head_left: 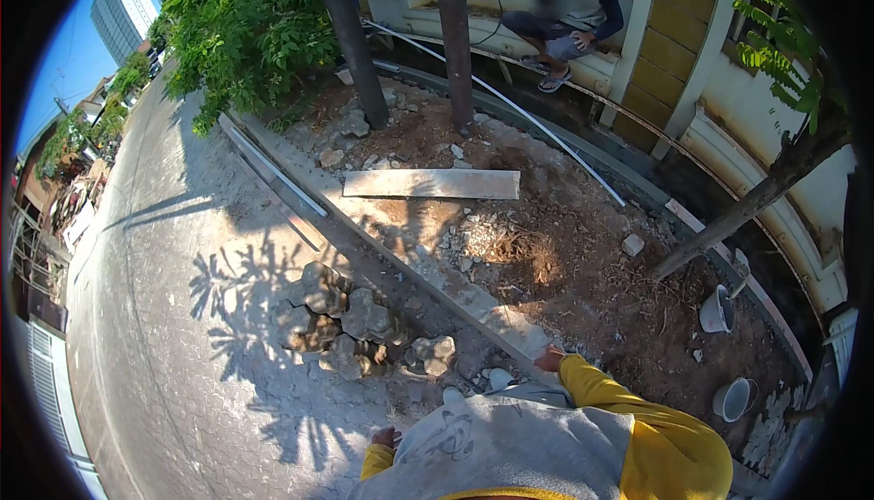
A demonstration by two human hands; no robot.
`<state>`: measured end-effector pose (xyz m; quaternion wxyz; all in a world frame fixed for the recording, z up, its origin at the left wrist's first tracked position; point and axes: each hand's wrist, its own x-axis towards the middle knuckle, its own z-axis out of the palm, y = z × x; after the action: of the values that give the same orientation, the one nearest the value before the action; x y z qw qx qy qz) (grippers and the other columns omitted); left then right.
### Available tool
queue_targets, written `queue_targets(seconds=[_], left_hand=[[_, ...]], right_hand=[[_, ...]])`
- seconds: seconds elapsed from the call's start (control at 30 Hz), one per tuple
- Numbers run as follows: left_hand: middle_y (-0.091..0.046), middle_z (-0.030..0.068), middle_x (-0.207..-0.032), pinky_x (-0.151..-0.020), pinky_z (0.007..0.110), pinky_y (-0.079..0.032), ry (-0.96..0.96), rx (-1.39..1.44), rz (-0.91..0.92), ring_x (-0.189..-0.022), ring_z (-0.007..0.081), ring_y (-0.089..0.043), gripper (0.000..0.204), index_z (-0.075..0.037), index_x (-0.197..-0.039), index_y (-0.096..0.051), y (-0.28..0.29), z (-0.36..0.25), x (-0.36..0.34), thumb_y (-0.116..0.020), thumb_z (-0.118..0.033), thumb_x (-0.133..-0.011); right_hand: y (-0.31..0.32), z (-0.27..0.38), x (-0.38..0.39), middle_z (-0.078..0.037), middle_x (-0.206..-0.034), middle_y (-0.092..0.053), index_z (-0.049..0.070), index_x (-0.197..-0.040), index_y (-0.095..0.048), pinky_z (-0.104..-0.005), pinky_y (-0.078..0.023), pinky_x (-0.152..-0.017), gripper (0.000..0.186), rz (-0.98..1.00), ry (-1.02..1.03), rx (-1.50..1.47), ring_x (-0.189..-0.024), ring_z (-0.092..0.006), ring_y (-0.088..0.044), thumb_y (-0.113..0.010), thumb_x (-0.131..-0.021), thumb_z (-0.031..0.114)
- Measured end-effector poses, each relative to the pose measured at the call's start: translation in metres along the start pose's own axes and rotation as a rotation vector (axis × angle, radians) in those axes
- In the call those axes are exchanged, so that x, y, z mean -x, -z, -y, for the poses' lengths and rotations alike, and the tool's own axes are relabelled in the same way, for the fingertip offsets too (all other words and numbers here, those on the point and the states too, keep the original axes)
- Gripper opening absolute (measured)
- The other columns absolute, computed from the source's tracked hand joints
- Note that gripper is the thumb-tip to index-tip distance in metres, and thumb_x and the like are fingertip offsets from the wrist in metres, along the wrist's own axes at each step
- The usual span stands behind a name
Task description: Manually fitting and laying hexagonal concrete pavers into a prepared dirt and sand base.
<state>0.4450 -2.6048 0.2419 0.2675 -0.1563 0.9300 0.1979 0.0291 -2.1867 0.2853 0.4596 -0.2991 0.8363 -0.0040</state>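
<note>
My right hand [550, 359], at the end of a yellow sleeve, is by the concrete kerb [496, 320]. Its fingers look curled in, and I see nothing in them. Lower down on the left is my left hand [386, 436], beside the grey front of my shirt. It looks closed around a small pale thing that I cannot make out. Several paving blocks [367, 316] lie heaped in front of me on the road side of the kerb. A single paving block [435, 352] sits nearest to my feet.
A long flat board [431, 184] lies across the soil bed beyond the kerb. Two pails, one upright [716, 310] and one tipped [731, 401], are on the right. Wooden posts [453, 45] and a leaning trunk [719, 222] rise from the soil. A person [574, 31] sits by the wall.
</note>
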Motion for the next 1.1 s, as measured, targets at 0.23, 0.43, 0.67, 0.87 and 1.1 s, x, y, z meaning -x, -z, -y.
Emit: queue_targets(seconds=[0.23,0.43,0.67,0.87,1.1], left_hand=[[-0.072,0.0115,-0.108,-0.066,0.042,-0.060,-0.009,-0.018,-0.001,-0.089,0.0263,-0.071,0.034,-0.004,-0.121,-0.060,-0.002,-0.017,0.006,-0.050,-0.027,-0.098],[-0.072,0.0083,-0.106,-0.068,0.046,-0.057,-0.018,0.007,-0.139,-0.085,0.0248,-0.071,0.033,-0.009,-0.122,-0.061,-0.019,-0.020,0.019,-0.050,-0.028,-0.097],[-0.071,0.0073,-0.110,-0.062,0.041,-0.055,0.723,1.204,-0.081,-0.085,0.0220,-0.071,0.033,-0.009,-0.123,-0.061,0.010,-0.065,0.006,-0.049,-0.028,-0.098],[-0.071,0.0104,-0.107,-0.076,0.050,-0.057,0.876,1.399,-0.163,-0.092,0.0237,-0.070,0.031,-0.007,-0.112,-0.067,0.012,-0.091,0.039,-0.055,-0.032,-0.097],[-0.071,0.0120,-0.107,-0.088,0.043,-0.053,0.488,0.527,-0.050,-0.102,0.0316,-0.067,0.025,-0.008,-0.106,-0.067,-0.021,-0.082,0.053,-0.064,-0.026,-0.089]], right_hand=[[-0.022,-0.029,-0.029,-0.026,-0.119,-0.064,0.013,-0.121,-0.068,-0.0443,-0.051,-0.097,0.044,0.112,0.201,0.264,-0.112,-0.0416,-0.062,-0.054,-0.089,0.041],[-0.025,-0.034,-0.044,-0.026,-0.126,-0.062,0.000,-0.122,-0.063,-0.0438,-0.049,-0.100,0.061,0.042,-0.186,-0.356,-0.118,-0.0395,-0.061,-0.067,-0.080,0.044],[-0.038,-0.067,-0.065,-0.024,-0.128,-0.061,0.001,-0.120,-0.064,-0.0425,-0.050,-0.098,0.058,-0.013,-0.158,-0.347,-0.119,-0.0377,-0.059,-0.070,-0.078,0.041],[-0.028,-0.043,-0.067,-0.019,-0.085,-0.072,-0.003,-0.092,-0.070,-0.0418,-0.055,-0.071,0.034,-0.037,-0.082,-0.604,-0.078,-0.0311,-0.069,-0.068,-0.077,0.027],[-0.033,-0.072,-0.072,-0.016,-0.083,-0.071,-0.004,-0.092,-0.069,-0.0398,-0.055,-0.058,0.029,-0.108,0.528,-0.230,-0.069,-0.0250,-0.068,-0.068,-0.079,0.022]])
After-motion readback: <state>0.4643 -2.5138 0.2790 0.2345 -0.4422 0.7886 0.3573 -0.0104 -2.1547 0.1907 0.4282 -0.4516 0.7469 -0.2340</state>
